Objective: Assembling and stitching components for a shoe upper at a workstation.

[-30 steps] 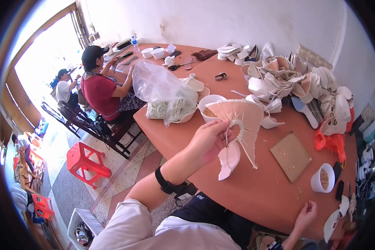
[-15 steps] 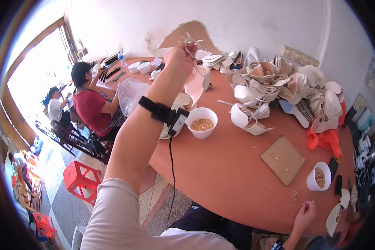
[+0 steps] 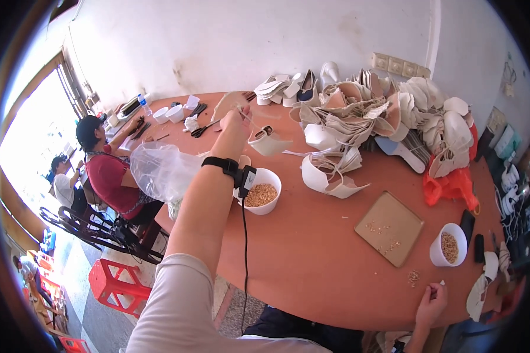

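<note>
My left arm reaches far across the table, and my left hand (image 3: 234,122) is closed on cream shoe uppers. One curved, blurred shoe upper (image 3: 229,103) sticks up beyond the fingers; another cream piece (image 3: 268,145) hangs to the right, seemingly by a thin strip. Below that wrist stands a white bowl (image 3: 275,197) of small golden bits. At the table's right front edge rests my right hand (image 3: 432,306), fingers curled. A tiny pale spot shows at its fingertips, too small to name. Close by lies a little heap of golden bits (image 3: 414,277).
A large pile of cream shoe uppers (image 3: 388,112) fills the back right, beside a red plastic bag (image 3: 450,187). A tan square tray (image 3: 388,229) and a second white bowl (image 3: 434,250) lie nearer. A co-worker in red (image 3: 107,176) sits left, by a clear plastic bag (image 3: 165,167).
My left hand has come down and left from its raised position, with the shoe uppers lower too. The view has shifted slightly. My right hand stays at the table edge.
</note>
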`<state>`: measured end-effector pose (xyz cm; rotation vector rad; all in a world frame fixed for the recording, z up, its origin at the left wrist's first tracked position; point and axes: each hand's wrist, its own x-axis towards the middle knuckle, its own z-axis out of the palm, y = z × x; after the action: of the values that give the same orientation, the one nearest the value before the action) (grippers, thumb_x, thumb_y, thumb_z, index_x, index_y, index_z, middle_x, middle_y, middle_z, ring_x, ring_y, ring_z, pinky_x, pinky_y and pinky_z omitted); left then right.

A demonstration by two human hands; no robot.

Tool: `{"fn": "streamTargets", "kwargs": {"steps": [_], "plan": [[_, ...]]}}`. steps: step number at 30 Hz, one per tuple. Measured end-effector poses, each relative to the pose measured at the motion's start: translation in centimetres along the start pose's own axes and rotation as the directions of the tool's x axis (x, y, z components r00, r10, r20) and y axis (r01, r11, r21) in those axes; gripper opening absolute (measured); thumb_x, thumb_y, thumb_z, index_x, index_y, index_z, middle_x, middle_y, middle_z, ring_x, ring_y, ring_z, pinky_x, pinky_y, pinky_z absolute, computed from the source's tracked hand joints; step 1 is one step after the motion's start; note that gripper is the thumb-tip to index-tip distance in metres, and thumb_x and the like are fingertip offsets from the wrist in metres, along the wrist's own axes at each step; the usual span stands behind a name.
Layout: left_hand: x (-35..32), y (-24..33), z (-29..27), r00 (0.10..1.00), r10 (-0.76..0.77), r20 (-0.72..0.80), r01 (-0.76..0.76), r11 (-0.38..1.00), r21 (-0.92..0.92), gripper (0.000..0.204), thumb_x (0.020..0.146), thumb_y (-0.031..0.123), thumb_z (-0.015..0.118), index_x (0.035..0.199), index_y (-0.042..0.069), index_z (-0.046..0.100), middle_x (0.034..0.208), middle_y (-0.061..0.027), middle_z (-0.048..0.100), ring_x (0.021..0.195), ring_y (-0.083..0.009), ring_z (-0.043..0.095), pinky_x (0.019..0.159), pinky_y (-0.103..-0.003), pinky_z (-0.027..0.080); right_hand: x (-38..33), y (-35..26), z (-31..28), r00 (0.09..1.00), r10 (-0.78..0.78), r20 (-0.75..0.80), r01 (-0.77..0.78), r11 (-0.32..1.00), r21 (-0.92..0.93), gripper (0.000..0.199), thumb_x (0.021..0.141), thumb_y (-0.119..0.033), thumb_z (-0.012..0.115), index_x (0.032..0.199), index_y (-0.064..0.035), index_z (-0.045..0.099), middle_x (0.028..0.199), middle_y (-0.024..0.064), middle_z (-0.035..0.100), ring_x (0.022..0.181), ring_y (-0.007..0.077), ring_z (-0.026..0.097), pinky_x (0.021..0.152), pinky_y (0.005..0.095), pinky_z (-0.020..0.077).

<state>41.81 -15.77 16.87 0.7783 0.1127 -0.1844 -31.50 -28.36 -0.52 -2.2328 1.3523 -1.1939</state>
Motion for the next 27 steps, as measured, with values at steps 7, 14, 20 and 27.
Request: {"fn": "streamTargets", "kwargs": {"steps": [7, 14, 20, 27], "plan": [[3.4, -1.1, -3.3, 0.978, -0.191, 0.080, 0.189, 0.982, 0.030, 0.029, 0.107, 0.002, 0.052, 0.133, -0.009, 0.053, 0.122, -0.0216, 0.066, 0.106, -0.0336, 0.075, 0.094, -0.047, 0.064, 0.0, 0.0, -0.2, 1.000, 0.006, 0.007, -0.006, 1.000, -0.002, 0.005, 0.093, 0.003, 0.067, 0.095, 0.0029, 0.063, 0.086, 0.0107, 0.056, 0.069, 0.0229, 0.054, 0.064, 0.0366, 0.0452], [4.8, -0.5, -5.6, 0.978, -0.210, -0.008, 0.208, 0.962, 0.179, 0.025, 0.104, -0.002, 0.052, 0.128, -0.009, 0.057, 0.119, -0.0203, 0.065, 0.108, -0.0326, 0.071, 0.095, -0.046, 0.062, 0.0, -0.1, 0.1, 1.000, 0.016, 0.010, -0.016, 1.000, 0.010, 0.004, 0.094, 0.003, 0.066, 0.096, 0.0026, 0.062, 0.086, 0.0103, 0.057, 0.070, 0.0219, 0.055, 0.065, 0.0356, 0.0458], [4.7, 1.7, -6.7, 0.981, -0.193, 0.004, 0.177, 0.906, 0.386, 0.024, 0.099, 0.001, 0.065, 0.122, -0.003, 0.061, 0.116, -0.0146, 0.063, 0.103, -0.0262, 0.069, 0.089, -0.039, 0.060, -0.1, 0.6, 0.2, 1.000, -0.020, -0.001, 0.020, 0.999, 0.025, 0.006, 0.094, 0.004, 0.065, 0.100, 0.0024, 0.064, 0.087, 0.0087, 0.057, 0.071, 0.0181, 0.053, 0.065, 0.0330, 0.0438], [4.3, 2.2, -7.8, 0.984, -0.178, 0.024, 0.109, 0.702, 0.704, 0.030, 0.090, -0.016, 0.068, 0.113, 0.002, 0.066, 0.102, -0.0125, 0.070, 0.080, -0.0226, 0.072, 0.063, -0.032, 0.059, 0.1, 0.1, 0.3, 1.000, 0.005, 0.021, -0.005, 1.000, -0.001, 0.005, 0.094, 0.003, 0.065, 0.097, 0.0030, 0.061, 0.087, 0.0114, 0.056, 0.072, 0.0233, 0.056, 0.068, 0.0362, 0.0470]]}}
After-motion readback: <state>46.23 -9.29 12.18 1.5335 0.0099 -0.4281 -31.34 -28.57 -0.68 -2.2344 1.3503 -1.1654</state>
